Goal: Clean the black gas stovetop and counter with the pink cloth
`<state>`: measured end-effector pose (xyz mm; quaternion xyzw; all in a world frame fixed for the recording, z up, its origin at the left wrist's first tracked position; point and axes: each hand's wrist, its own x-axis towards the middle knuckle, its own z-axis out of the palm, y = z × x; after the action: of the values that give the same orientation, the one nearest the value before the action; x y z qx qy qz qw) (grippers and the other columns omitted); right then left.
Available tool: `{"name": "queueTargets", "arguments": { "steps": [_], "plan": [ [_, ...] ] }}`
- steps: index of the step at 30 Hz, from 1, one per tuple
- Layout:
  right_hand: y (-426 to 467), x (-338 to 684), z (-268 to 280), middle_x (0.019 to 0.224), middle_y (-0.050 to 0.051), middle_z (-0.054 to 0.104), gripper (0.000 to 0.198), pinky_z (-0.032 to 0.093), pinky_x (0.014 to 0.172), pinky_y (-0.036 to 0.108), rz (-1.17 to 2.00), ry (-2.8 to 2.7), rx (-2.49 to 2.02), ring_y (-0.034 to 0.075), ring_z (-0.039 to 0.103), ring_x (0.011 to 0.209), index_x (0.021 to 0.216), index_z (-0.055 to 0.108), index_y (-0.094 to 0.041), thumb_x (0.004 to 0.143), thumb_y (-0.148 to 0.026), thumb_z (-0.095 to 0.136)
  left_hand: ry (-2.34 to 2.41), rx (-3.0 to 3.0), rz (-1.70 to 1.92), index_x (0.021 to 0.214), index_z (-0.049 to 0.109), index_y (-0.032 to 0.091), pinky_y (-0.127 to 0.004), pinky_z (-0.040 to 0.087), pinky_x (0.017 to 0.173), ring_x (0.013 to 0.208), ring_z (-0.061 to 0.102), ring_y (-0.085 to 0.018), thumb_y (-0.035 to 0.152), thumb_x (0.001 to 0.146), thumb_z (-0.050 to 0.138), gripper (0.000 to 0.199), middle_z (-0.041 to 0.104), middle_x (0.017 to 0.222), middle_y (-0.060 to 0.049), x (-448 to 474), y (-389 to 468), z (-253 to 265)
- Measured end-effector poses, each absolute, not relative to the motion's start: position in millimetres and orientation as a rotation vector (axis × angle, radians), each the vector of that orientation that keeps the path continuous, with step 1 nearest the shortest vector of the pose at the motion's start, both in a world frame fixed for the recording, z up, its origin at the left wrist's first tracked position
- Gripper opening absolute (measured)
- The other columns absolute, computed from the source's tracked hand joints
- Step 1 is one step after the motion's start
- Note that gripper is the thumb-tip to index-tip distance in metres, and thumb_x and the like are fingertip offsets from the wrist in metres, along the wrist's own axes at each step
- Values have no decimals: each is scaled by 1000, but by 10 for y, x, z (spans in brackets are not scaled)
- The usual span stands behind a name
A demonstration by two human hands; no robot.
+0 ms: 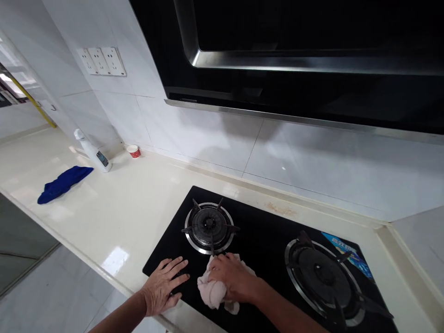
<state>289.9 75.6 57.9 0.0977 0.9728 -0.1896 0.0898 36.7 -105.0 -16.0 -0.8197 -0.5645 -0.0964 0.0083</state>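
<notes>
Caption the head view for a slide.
Right hand grips crumpled pale cloth on black rectangular gas cooktop; left hand lies open.

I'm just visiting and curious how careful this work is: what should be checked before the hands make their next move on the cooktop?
1. Pale cloth gripped: ok, bunched under the right hand.
2. Left hand clear of the burners: ok, spread at the front-left of the black cooktop.
3. No flame on the left burner or right burner: ok, none visible.
4. Burners cool: cannot tell.
5. Counter behind the cooktop clean: not ok, a brownish patch shows.
6. White bottle out of the way: ok, near the blue cloth.
</notes>
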Motion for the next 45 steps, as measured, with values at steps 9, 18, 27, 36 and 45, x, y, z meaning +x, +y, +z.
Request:
{"name": "queueTargets", "arguments": {
  "steps": [9,18,27,36,45],
  "plan": [
    [2048,3604,514,136,6,55,51,33,94,39,-136,2715,1227,26,51,118,135,52,-32,85,-31,62,-1753,-2573,-298,135,52,30,-49,33,105,138,42,-31,29,80,60,56,45,153,-7,391,-1020,-79],
    [2035,3838,358,123,27,55,78,34,95,45,172,2563,1578,37,54,112,136,44,-4,88,-65,50,-1749,-2568,-296,134,53,29,-48,32,106,138,42,-31,27,80,59,55,45,153,-8,387,-1015,-96],
    [1235,3950,326,119,17,53,63,36,89,41,-62,2596,1423,33,52,106,137,47,-19,81,-42,66,-1745,-2602,-389,136,53,30,-48,33,106,137,43,-32,29,83,58,53,46,152,-8,376,-987,-74],
    [1034,3190,327,123,16,47,61,39,86,41,-275,2437,1846,33,47,115,135,46,-17,85,-49,60,-1703,-2604,-355,136,53,28,-51,34,103,137,42,-33,30,84,60,53,46,151,-11,347,-959,-158],
    [656,2682,367,124,21,53,50,33,91,46,-79,2400,1984,36,51,113,126,54,-14,86,-43,59,-1764,-2605,-572,144,40,17,-53,34,108,139,40,-33,35,85,59,65,46,150,-16,347,-984,-228]
  ]
}}
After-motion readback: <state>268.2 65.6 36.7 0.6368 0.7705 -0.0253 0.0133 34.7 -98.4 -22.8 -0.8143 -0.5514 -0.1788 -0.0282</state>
